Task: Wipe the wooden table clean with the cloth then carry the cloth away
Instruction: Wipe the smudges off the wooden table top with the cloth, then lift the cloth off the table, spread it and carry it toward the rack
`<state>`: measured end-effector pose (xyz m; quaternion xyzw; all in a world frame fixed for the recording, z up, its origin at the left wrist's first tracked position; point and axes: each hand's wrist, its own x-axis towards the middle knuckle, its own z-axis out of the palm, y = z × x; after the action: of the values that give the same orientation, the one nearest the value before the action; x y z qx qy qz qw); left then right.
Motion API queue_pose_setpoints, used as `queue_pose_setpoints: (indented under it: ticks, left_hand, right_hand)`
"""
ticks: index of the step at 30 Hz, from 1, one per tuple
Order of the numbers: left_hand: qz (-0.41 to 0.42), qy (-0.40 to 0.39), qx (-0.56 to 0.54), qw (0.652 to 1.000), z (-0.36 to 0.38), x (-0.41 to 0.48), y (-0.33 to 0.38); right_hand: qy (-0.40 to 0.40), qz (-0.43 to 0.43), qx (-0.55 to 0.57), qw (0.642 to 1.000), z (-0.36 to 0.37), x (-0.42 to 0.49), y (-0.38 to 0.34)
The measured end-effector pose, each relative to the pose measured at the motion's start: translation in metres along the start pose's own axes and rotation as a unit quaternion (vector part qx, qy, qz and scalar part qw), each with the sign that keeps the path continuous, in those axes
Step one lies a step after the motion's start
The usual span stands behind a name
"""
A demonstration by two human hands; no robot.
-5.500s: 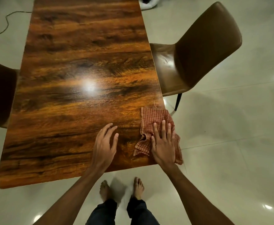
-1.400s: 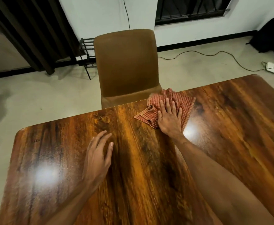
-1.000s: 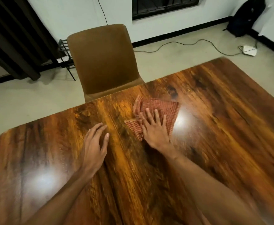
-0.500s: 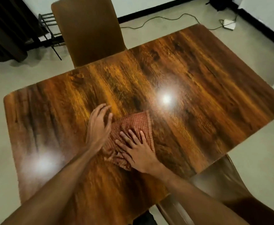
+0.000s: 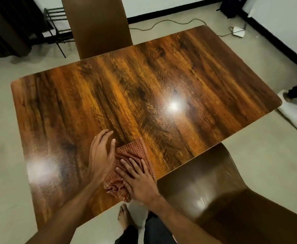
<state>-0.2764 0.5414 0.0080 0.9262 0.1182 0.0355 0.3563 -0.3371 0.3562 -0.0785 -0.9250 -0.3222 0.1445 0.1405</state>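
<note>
A red checked cloth [image 5: 135,152] lies crumpled on the glossy wooden table [image 5: 144,95], close to its near edge. My right hand [image 5: 137,180] presses flat on the cloth with fingers spread, covering its lower part. My left hand [image 5: 101,155] rests palm down on the wood just left of the cloth, its fingers apart and its side touching the cloth's edge. The rest of the tabletop is bare, with two bright light reflections on it.
A brown chair [image 5: 223,199] stands at the near right, tucked against the table edge. Another brown chair [image 5: 98,27] sits at the far side. A cable and white adapter [image 5: 238,31] lie on the floor. Another person's foot [image 5: 291,95] is at far right. My bare foot [image 5: 124,217] is below.
My right hand has dragged the cloth from the far edge by the chair back across the table to the near edge. The left hand stayed flat beside it, and my view swung downward.
</note>
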Motion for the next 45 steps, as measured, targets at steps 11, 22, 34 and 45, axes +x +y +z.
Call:
queue_pose_setpoints:
  ticks: [11,22,34,45]
  left_hand:
    - [0.018,-0.030,-0.001,0.999,0.067,0.000,0.071]
    - [-0.098,-0.108,0.014,0.989,0.149,-0.002,0.146]
    - [-0.473,-0.054,-0.313,0.822,0.182,0.035,0.199]
    - [-0.380,-0.052,-0.460,0.801,0.083,0.017,0.129]
  right_hand:
    - [0.061,0.226,0.028,0.972,-0.093,-0.044,0.230]
    - [0.236,0.258,0.135,0.927,-0.126,-0.039,0.241]
    - [0.204,0.406,0.382,0.805,-0.158,-0.016,0.229]
    - [0.144,0.368,0.713,0.579,-0.213,-0.010,0.189]
